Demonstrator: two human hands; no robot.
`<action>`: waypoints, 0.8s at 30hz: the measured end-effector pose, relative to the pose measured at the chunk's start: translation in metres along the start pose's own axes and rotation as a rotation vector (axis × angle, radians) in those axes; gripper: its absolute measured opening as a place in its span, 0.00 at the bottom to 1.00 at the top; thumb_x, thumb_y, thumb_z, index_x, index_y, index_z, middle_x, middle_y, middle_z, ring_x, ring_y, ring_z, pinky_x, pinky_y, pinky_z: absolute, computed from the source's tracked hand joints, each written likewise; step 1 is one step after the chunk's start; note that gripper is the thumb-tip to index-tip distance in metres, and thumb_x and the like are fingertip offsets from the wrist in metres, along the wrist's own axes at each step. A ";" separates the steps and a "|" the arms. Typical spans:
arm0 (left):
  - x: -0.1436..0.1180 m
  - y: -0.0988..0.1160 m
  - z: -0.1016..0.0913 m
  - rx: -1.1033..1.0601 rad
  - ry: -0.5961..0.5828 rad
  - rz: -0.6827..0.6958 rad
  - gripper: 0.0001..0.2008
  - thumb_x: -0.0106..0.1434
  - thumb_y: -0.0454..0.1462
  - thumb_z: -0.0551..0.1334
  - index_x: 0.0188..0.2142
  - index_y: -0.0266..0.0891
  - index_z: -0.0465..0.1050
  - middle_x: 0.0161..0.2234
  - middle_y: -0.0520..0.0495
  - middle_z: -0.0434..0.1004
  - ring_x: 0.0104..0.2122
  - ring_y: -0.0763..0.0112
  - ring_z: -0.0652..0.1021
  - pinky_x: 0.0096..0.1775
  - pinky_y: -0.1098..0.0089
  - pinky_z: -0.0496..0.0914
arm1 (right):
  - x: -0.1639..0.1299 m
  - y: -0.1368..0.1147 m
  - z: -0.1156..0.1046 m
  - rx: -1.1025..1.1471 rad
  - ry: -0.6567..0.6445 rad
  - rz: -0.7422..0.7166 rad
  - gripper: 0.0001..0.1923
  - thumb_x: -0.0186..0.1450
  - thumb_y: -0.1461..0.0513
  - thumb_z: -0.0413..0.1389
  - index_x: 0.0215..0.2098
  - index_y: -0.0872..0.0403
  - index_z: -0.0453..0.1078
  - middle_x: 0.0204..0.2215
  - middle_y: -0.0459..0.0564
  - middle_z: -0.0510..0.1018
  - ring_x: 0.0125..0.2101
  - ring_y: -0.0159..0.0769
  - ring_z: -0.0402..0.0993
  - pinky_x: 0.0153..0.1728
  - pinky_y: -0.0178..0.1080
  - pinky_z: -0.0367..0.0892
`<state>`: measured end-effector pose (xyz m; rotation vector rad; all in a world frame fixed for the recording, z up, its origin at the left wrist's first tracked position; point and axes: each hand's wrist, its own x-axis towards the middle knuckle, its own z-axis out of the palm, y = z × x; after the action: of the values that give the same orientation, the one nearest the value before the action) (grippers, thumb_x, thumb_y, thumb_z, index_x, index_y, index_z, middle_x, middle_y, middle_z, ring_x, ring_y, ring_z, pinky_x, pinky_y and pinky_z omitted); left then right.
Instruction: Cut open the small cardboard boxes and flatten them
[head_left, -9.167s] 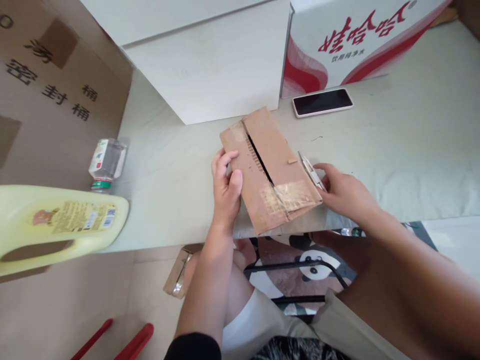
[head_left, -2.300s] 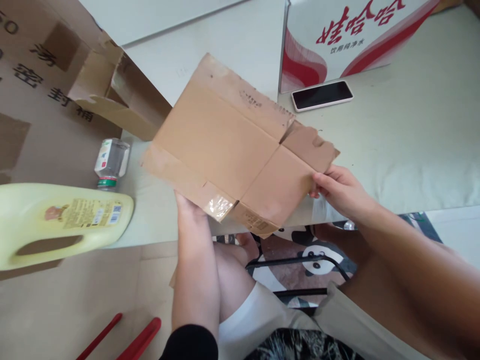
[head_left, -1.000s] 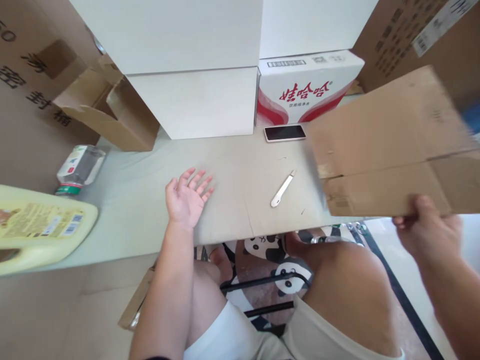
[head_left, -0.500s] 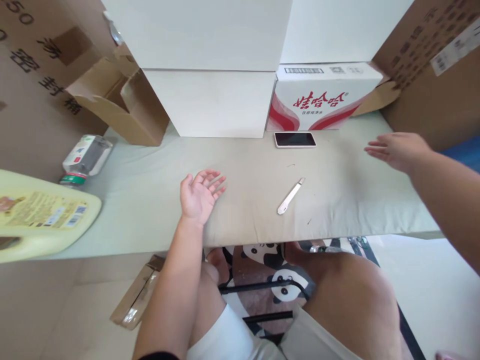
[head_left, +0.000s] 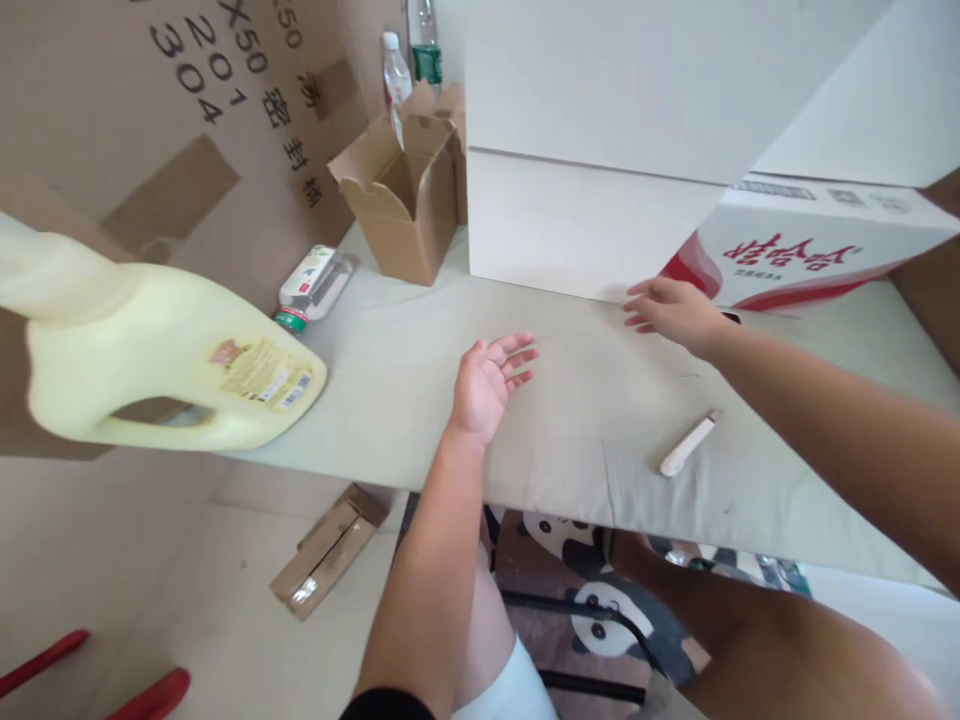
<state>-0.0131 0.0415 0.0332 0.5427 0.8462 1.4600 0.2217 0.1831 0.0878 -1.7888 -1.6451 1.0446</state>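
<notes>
Knife (head_left: 689, 444), one, lies near the front edge of the surface (head_left: 559, 440), our left hand (head_left: 484, 390) and right hand (head_left: 677, 315) loosely spread, right forearm (head_left: 817, 420) mostly hiding one phone (head_left: 731, 317), one jug (head_left: 165, 330) leftward.

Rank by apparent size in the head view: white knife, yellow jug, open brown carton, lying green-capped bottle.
1. Yellow jug (nearness may exaggerate it)
2. Open brown carton
3. Lying green-capped bottle
4. White knife

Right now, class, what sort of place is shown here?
Probably a storage corner of some room: a cloth-covered table holds stacked white boxes and a small open carton, with a large printed box at the left.
</notes>
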 end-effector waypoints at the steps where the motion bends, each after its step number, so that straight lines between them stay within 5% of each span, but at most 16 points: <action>1: 0.001 0.002 -0.004 0.002 0.009 0.004 0.26 0.66 0.53 0.51 0.43 0.37 0.80 0.54 0.38 0.80 0.54 0.55 0.79 0.48 0.63 0.72 | 0.007 -0.015 0.018 -0.016 -0.030 -0.041 0.06 0.66 0.68 0.58 0.42 0.54 0.71 0.40 0.53 0.80 0.33 0.33 0.79 0.41 0.40 0.77; 4: 0.005 0.008 -0.015 -0.004 0.039 0.027 0.27 0.65 0.54 0.51 0.43 0.39 0.80 0.52 0.38 0.81 0.55 0.53 0.78 0.50 0.59 0.71 | 0.023 -0.061 0.076 -0.093 -0.106 -0.215 0.12 0.64 0.67 0.59 0.47 0.54 0.73 0.47 0.55 0.80 0.37 0.38 0.80 0.47 0.48 0.77; 10: 0.011 0.014 -0.028 -0.042 0.031 0.086 0.27 0.67 0.56 0.50 0.43 0.41 0.80 0.47 0.38 0.81 0.55 0.50 0.78 0.52 0.55 0.69 | 0.031 -0.150 0.181 -0.427 -0.133 -0.856 0.21 0.65 0.66 0.53 0.56 0.54 0.72 0.62 0.55 0.70 0.53 0.46 0.77 0.59 0.52 0.71; 13: 0.009 0.017 -0.031 -0.045 0.034 0.101 0.27 0.68 0.56 0.48 0.43 0.42 0.79 0.47 0.39 0.80 0.55 0.50 0.77 0.53 0.53 0.68 | 0.036 -0.177 0.210 -0.547 -0.148 -0.892 0.23 0.63 0.65 0.56 0.57 0.52 0.71 0.72 0.51 0.55 0.55 0.53 0.76 0.58 0.59 0.71; 16: 0.006 0.018 -0.034 -0.034 0.096 0.125 0.26 0.67 0.56 0.49 0.43 0.42 0.78 0.48 0.39 0.79 0.57 0.51 0.75 0.53 0.54 0.67 | 0.045 -0.186 0.221 -0.647 -0.191 -0.829 0.25 0.62 0.65 0.58 0.58 0.52 0.71 0.73 0.52 0.55 0.60 0.59 0.72 0.62 0.61 0.67; 20: 0.006 0.017 -0.039 -0.032 0.252 0.211 0.22 0.66 0.53 0.51 0.39 0.42 0.74 0.46 0.40 0.78 0.54 0.56 0.75 0.51 0.58 0.68 | 0.040 -0.171 0.217 -0.573 -0.171 -0.920 0.27 0.63 0.67 0.53 0.62 0.58 0.68 0.67 0.58 0.66 0.63 0.54 0.68 0.64 0.56 0.64; 24: 0.007 0.017 -0.051 0.015 0.646 0.403 0.14 0.66 0.49 0.50 0.31 0.43 0.62 0.38 0.45 0.72 0.51 0.61 0.76 0.50 0.61 0.65 | 0.001 -0.124 0.179 -0.408 -0.130 -0.962 0.21 0.62 0.65 0.53 0.54 0.56 0.73 0.59 0.59 0.76 0.41 0.45 0.81 0.51 0.51 0.74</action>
<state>-0.0636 0.0406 0.0138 0.2502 1.3009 2.0499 0.0039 0.1785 0.0799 -0.8679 -2.5177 0.3906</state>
